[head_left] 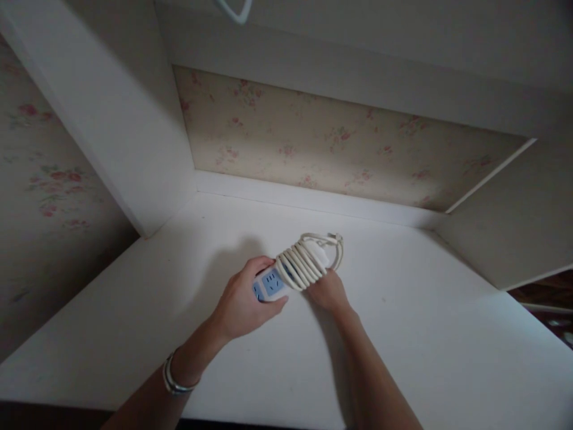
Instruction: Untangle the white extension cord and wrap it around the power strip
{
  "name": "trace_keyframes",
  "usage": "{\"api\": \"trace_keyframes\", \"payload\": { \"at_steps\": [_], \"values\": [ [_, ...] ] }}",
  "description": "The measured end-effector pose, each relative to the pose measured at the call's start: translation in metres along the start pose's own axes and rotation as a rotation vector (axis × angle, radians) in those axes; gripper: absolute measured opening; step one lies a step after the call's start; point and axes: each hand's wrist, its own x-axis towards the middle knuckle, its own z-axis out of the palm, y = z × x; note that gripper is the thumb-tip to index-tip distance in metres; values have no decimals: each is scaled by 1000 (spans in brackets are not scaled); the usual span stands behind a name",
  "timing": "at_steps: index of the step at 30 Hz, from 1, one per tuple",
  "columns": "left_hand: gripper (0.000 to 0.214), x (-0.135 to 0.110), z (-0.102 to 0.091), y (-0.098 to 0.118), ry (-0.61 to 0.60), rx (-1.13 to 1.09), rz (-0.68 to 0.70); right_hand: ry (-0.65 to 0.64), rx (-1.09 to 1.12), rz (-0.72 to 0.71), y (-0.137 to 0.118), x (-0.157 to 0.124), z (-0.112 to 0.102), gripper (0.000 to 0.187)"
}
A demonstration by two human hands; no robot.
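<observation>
A white power strip (271, 283) with blue socket faces is held tilted above the white desk top. Its white cord (302, 265) is wound several times around the far half, and a loose loop with the cord's end sticks out at the far right. My left hand (244, 298) grips the near end, thumb on the lower edge and fingers over the upper edge. Under the wound cord on the right is my right hand (330, 291); its fingers are mostly hidden behind the coils and seem closed around the strip's far part.
The white desk top (268, 364) reaches back to a low white ledge (313, 200) below floral wallpaper (286, 140). White side panels stand at left (129, 131) and right (514, 221). A shelf (358, 71) overhangs the back, with a pale hook-like piece (242, 13) at the top.
</observation>
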Motion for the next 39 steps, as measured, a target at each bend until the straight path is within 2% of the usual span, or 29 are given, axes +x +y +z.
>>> {"api": "trace_keyframes", "payload": {
  "at_steps": [2,5,9,12,15,19,23,26,32,35,39],
  "values": [
    [68,5,-1,-3,90,15,-33,-29,-29,-9,2,2,-6,24],
    [62,14,-4,-10,187,54,-78,43,-42,-1,4,5,-10,26],
    [61,24,-10,-30,338,143,-168,286,18,46,2,6,-11,22],
    [63,29,-13,-46,393,253,-201,489,91,62,-3,4,-15,22],
    [65,31,-15,-55,381,338,-240,604,175,-40,-11,-1,-22,19],
    [66,29,-16,-59,371,469,-221,594,231,-296,-28,-14,-34,8],
    [64,24,-16,-57,314,589,-103,623,238,-450,-42,-24,-39,12],
    [59,21,-12,-53,234,593,-15,712,213,-468,-43,-26,-39,17],
    [53,13,2,-42,4,541,207,873,158,-292,-26,-20,-40,15],
    [56,9,4,-36,-139,505,306,881,141,-223,-19,-15,-42,15],
    [56,5,1,-28,-266,462,365,837,197,-227,-16,-12,-47,14]
  ]
}}
